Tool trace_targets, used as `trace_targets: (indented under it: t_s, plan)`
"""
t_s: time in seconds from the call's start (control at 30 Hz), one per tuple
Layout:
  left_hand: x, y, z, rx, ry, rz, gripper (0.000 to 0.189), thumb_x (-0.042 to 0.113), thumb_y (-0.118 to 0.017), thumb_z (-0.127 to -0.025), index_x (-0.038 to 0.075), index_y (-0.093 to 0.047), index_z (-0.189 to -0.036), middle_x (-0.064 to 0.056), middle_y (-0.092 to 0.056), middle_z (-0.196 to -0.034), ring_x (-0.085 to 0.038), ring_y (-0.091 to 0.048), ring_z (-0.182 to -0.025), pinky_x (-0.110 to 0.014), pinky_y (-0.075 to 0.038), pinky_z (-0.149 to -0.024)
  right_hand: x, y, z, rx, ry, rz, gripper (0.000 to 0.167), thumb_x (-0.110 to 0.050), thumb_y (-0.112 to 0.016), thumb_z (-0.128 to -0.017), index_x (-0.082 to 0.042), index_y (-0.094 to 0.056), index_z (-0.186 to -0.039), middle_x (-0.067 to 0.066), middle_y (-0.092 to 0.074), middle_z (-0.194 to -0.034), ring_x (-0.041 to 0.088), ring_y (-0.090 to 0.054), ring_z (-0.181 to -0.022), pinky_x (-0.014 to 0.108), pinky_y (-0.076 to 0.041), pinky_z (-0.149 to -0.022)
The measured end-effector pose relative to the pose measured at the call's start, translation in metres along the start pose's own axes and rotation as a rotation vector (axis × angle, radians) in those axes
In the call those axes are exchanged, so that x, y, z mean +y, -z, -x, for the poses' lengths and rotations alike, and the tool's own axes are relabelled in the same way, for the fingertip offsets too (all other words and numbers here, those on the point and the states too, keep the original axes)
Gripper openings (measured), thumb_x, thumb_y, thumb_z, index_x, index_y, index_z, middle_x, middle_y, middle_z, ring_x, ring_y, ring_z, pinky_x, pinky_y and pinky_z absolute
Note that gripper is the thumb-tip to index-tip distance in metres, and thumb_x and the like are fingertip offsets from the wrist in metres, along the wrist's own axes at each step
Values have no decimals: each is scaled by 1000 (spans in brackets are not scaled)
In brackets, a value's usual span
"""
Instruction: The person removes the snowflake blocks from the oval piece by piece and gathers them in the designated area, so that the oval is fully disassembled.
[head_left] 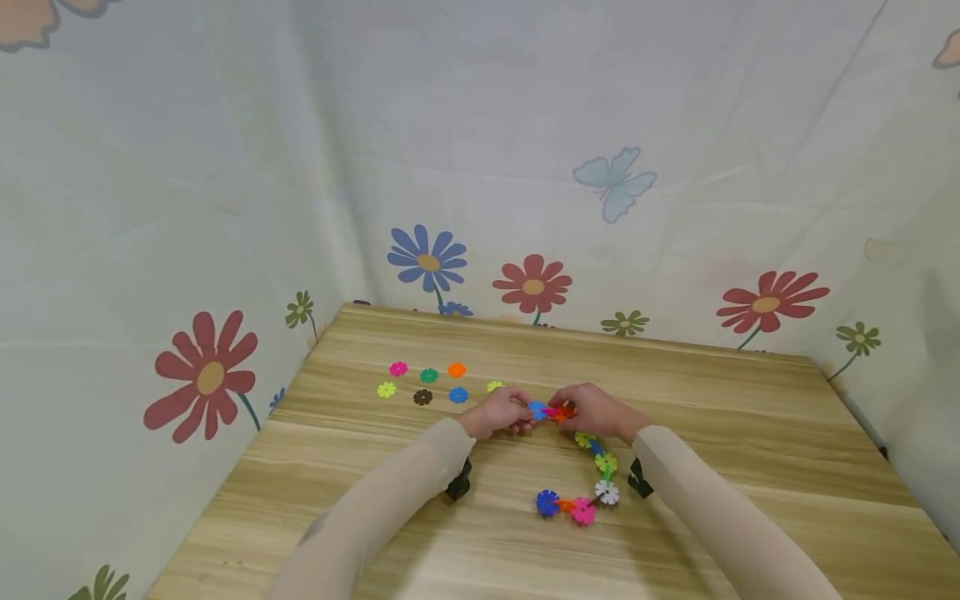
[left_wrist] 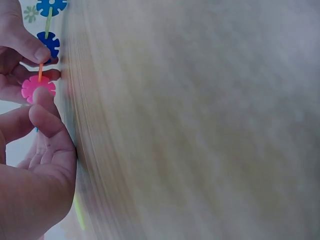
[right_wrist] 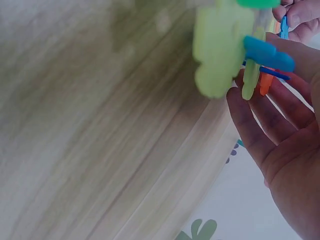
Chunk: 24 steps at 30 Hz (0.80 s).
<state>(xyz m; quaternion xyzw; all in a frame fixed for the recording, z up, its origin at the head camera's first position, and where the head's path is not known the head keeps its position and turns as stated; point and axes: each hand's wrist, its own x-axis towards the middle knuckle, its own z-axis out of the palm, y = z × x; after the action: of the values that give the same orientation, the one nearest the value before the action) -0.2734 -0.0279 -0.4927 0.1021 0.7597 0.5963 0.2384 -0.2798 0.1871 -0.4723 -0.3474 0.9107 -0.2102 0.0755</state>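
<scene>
A curved chain of coloured notched plastic discs, slotted into one another, reaches from between the hands down to a dark blue disc point(head_left: 547, 503) on the table. My left hand point(head_left: 504, 412) pinches a light blue disc point(head_left: 537, 410) at the chain's far end. Beside it a pink disc point(left_wrist: 36, 89) sits against the fingertips. My right hand point(head_left: 596, 412) grips the chain at an orange disc point(head_left: 564, 412), and its thumb lies over another dark blue disc point(left_wrist: 48, 45). Yellow-green discs point(right_wrist: 222, 52) hang by the right palm. Fingers partly hide the held pieces.
Loose discs lie on the wooden table point(head_left: 675, 517) left of the hands, including pink point(head_left: 398, 368), green point(head_left: 429, 376), orange point(head_left: 457, 370), brown point(head_left: 423, 397) and blue point(head_left: 458, 395). A yellow disc point(head_left: 495, 387) lies just behind my left hand. Flower-printed cloth point(head_left: 480, 167) walls the table's back and left.
</scene>
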Motion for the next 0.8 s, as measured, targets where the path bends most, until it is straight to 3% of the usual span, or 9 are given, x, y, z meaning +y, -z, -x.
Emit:
trace_targets:
  t_s: [0.23,0.43,0.6,0.8]
  plan:
    - [-2,-1,-3,-23,8,0,18,2,-58,-91,-4,-54,-107,-13,-68,-80,-13,-62,-64,-22,-49,-56,3,1,2,13,31,8,22,-14,-75,-81,-9,-68,-101,-2,-66,-95,15,-59,-83,33,-49,-76]
    - [-3,0,-8,-25,7,-43,10,6,-59,-93,-3,-57,-97,-13,-67,-80,-14,-60,-65,-24,-51,-59,4,0,2,3,15,-6,20,-13,-74,-82,-10,-67,-101,-3,-66,-97,15,-59,-86,34,-50,-79]
    - [-2,-3,-10,-5,-12,-61,15,9,-62,-92,-5,-59,-99,-17,-66,-87,-15,-56,-66,-25,-49,-60,4,-1,1,4,21,-10,19,-14,-74,-83,-12,-68,-101,-4,-66,-98,13,-59,-87,34,-50,-79]
    - [2,-5,-10,15,-19,-91,9,7,-63,-90,-1,-61,-93,-11,-65,-82,-14,-54,-64,-23,-47,-58,1,0,0,3,20,-15,18,-13,-74,-83,-13,-68,-100,-4,-66,-98,14,-59,-86,34,-50,-79]
